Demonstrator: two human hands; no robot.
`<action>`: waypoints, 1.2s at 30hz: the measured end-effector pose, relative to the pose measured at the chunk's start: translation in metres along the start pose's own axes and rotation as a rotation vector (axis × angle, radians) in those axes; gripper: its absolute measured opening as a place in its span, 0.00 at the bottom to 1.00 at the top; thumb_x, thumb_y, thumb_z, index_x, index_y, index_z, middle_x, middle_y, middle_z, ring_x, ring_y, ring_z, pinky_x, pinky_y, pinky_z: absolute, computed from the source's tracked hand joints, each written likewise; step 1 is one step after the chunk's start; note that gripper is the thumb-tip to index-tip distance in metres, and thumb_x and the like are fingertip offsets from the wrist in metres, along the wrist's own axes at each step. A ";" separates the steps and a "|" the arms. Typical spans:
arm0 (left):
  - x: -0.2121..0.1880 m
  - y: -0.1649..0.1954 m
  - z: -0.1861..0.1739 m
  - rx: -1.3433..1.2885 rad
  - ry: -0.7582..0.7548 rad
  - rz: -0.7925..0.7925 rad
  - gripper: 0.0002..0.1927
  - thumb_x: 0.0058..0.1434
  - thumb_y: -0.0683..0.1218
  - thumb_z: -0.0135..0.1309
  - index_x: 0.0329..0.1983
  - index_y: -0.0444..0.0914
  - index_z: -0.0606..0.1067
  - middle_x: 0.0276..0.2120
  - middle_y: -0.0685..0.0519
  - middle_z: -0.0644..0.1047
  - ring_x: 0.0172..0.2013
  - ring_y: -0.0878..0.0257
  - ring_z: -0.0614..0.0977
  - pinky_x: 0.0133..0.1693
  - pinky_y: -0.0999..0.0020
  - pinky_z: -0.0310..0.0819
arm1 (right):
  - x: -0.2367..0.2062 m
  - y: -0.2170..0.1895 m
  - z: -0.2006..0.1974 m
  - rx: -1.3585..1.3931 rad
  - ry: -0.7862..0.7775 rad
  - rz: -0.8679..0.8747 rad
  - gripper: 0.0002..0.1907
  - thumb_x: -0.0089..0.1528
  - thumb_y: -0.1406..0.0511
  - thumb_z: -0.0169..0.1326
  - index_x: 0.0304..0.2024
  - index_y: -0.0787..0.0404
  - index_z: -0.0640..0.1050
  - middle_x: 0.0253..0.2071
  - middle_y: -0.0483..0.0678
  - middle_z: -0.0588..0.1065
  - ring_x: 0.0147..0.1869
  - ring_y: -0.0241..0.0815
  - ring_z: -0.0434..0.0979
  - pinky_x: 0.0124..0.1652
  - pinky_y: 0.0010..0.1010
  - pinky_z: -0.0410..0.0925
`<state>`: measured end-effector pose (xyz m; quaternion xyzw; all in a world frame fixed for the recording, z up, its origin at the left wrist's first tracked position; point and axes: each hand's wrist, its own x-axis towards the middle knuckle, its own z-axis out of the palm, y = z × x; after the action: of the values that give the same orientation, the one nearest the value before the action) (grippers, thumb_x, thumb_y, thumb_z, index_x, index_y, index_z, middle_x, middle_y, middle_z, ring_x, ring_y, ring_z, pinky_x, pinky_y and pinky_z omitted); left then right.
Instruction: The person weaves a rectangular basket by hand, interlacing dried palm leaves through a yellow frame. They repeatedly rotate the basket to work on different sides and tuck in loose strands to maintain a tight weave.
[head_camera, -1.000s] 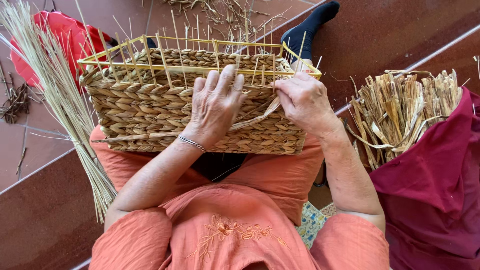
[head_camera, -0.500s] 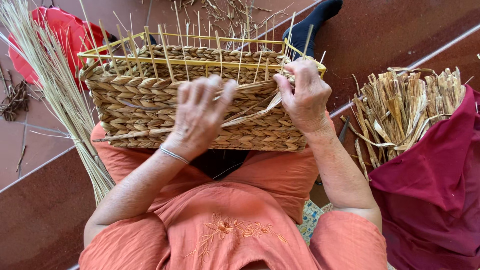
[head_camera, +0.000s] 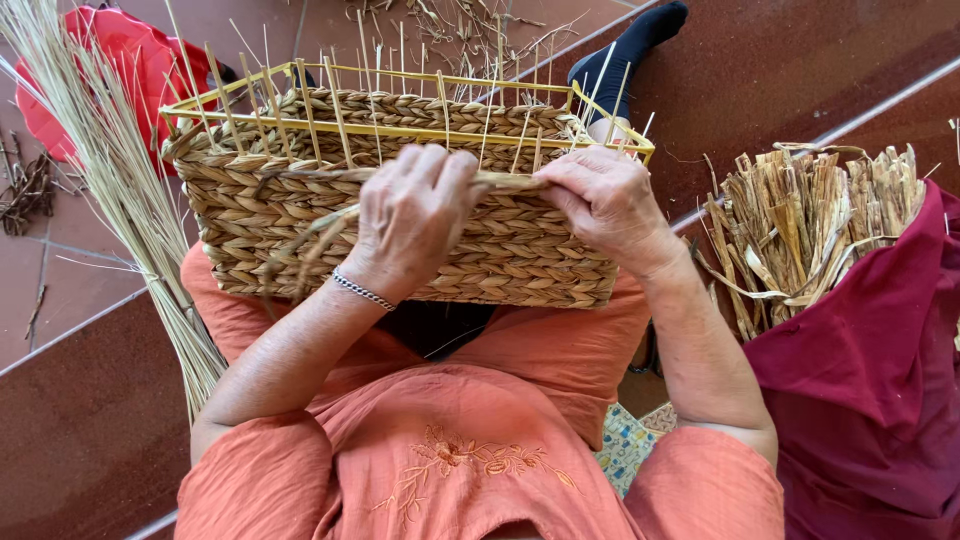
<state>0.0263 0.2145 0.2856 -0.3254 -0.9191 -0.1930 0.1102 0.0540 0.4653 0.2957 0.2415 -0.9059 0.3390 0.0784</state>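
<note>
**Weaving on the lap**

A rectangular woven basket rests on her orange-clad lap. Both hands press its near wall: the left hand curled around a braided straw strand, the right hand pinching its other end.

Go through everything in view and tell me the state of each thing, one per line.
Woven basket: unfinished, on the lap, yellow frame and upright stakes bare above the weave.
Braided strand: stretched along the basket's top row, loose end hanging at the left.
Left hand: fingers closed on the strand.
Right hand: pinching the strand against the basket.
Straw bundle: loose, fanned out.
Dried leaf bundle: piled on maroon cloth.
</note>
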 end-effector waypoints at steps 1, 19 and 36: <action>0.003 0.000 -0.008 0.031 0.092 -0.007 0.11 0.70 0.50 0.58 0.46 0.38 0.74 0.33 0.52 0.75 0.36 0.57 0.76 0.34 0.57 0.73 | 0.001 -0.001 0.004 -0.032 0.043 0.015 0.08 0.64 0.70 0.62 0.46 0.60 0.81 0.42 0.50 0.81 0.47 0.48 0.83 0.48 0.35 0.74; 0.015 0.010 0.069 -0.617 0.044 -0.136 0.03 0.65 0.40 0.59 0.40 0.37 0.80 0.32 0.48 0.81 0.31 0.53 0.84 0.33 0.61 0.77 | 0.003 0.000 0.006 0.009 0.166 0.038 0.07 0.65 0.74 0.59 0.46 0.64 0.79 0.43 0.52 0.79 0.48 0.50 0.82 0.47 0.36 0.74; -0.023 -0.033 0.018 0.182 0.077 0.210 0.05 0.69 0.43 0.57 0.46 0.41 0.74 0.46 0.52 0.74 0.52 0.56 0.74 0.56 0.56 0.67 | 0.005 -0.001 0.028 -0.147 0.147 0.151 0.06 0.65 0.68 0.65 0.34 0.63 0.82 0.32 0.49 0.81 0.36 0.42 0.81 0.39 0.35 0.73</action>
<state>0.0210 0.1857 0.2528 -0.4009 -0.8887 -0.1085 0.1942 0.0513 0.4443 0.2766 0.1408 -0.9356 0.2935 0.1363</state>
